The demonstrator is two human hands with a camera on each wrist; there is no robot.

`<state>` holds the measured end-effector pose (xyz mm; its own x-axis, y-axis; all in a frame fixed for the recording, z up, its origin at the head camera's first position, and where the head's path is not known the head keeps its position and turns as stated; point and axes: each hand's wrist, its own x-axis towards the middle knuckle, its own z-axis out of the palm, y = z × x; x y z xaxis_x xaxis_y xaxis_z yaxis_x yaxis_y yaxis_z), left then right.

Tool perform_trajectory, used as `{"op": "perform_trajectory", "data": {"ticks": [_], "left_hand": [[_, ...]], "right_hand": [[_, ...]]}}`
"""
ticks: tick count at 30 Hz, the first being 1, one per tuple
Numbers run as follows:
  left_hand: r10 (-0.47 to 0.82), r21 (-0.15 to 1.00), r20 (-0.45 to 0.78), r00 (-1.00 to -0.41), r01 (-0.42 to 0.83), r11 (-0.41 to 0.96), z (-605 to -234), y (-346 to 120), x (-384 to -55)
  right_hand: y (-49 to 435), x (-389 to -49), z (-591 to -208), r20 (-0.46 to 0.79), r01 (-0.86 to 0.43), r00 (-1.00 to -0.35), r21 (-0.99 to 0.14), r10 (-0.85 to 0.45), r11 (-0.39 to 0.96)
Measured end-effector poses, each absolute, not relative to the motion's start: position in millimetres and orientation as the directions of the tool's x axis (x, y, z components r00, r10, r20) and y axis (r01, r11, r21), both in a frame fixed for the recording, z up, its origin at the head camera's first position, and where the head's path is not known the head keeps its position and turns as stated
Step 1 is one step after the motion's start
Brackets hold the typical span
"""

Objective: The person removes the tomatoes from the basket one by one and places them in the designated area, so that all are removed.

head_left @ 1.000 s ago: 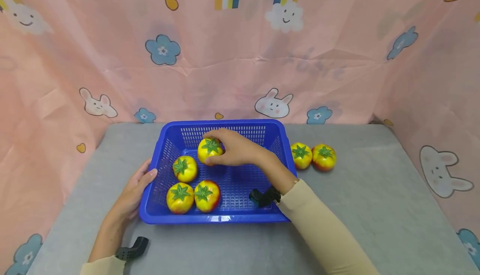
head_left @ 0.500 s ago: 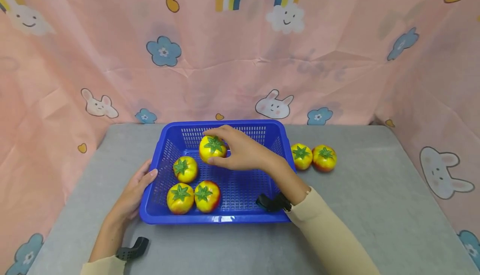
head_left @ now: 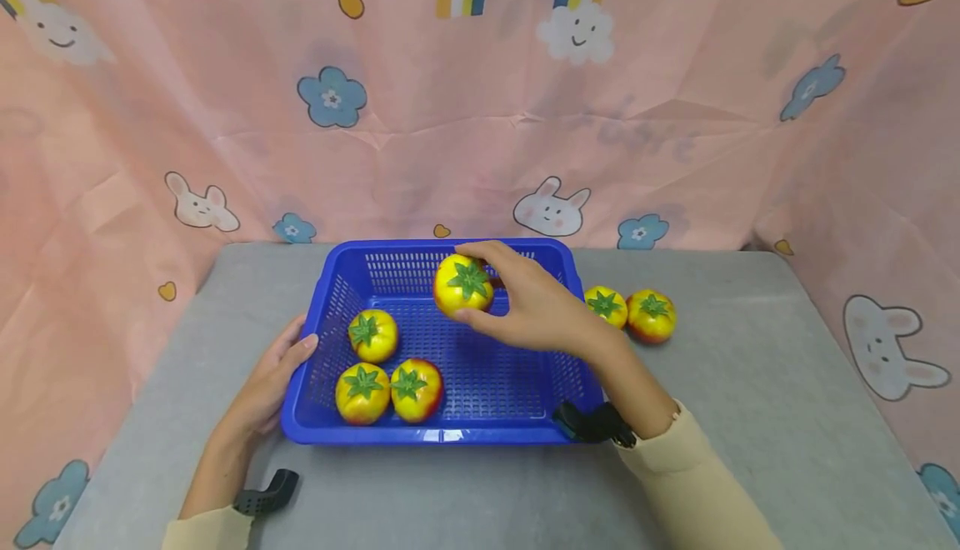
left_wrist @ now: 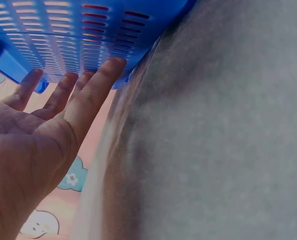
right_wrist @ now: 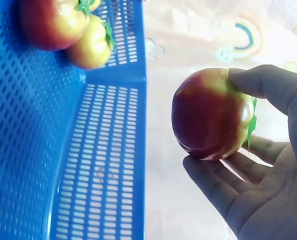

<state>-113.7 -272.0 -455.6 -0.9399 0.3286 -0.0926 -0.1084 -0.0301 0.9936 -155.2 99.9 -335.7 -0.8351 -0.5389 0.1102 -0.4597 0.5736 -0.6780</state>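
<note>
My right hand (head_left: 536, 300) grips a yellow and red tomato (head_left: 460, 285) with a green star-shaped leaf top, between thumb and fingers. It holds the fruit above the blue plastic basket (head_left: 438, 435); the right wrist view shows this tomato (right_wrist: 211, 115) from its redder underside. Inside the basket, at its left, lie three similar tomatoes, one farther back (head_left: 373, 336) and two side by side near the front, a left tomato (head_left: 362, 394) and a right tomato (head_left: 417, 390). My left hand (head_left: 262, 387) touches the basket's left wall with extended fingertips (left_wrist: 113, 65).
On the grey table (head_left: 750, 417), right of the basket, sit two more tomatoes: one close to the basket wall (head_left: 606, 306), partly hidden, and another beside it (head_left: 651, 317). A pink printed cloth (head_left: 450, 142) hangs behind and along both sides.
My right hand has lifted the tomato and carried it rightward, from beside the other fruits to over the basket's middle. The left hand stays against the basket.
</note>
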Motion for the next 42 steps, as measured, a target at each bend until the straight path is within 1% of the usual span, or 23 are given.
{"op": "perform_trajectory", "data": {"ticks": [6,13,19,28,35,42], "left_hand": [[0.314,0.994,-0.100,-0.944,-0.111,-0.018,-455.7,-271.5,-115.1],[0.325,0.992,-0.118,-0.938,-0.127,-0.004,-458.3,-271.2,-116.3],[0.306,0.992,-0.120,-0.944,-0.125,0.004,-455.2,-271.5,-117.1],[0.326,0.993,-0.106,-0.939,-0.117,-0.014,-455.6,-274.2,-115.2],[0.328,0.994,-0.090,-0.940,-0.104,-0.024,-454.1,-274.5,-116.1],[0.335,0.994,-0.076,-0.939,-0.099,-0.052,-458.3,-273.9,-116.6]], "right_hand": [[122.2,-142.2,-334.8,0.174,-0.447,-0.861,-0.708,-0.478,0.547],[152.8,-123.6,-345.4,0.218,-0.408,-0.901,-0.722,-0.375,0.559],[172.7,-111.7,-354.3,0.265,-0.406,-0.909,-0.735,-0.321,0.543],[196.6,-103.1,-366.2,0.315,-0.397,-0.916,-0.801,-0.248,0.449],[214.2,-101.0,-369.4,0.312,-0.362,-0.932,-0.764,-0.184,0.534],[222.7,-104.6,-375.0,0.282,-0.335,-0.942,-0.774,-0.181,0.537]]}}
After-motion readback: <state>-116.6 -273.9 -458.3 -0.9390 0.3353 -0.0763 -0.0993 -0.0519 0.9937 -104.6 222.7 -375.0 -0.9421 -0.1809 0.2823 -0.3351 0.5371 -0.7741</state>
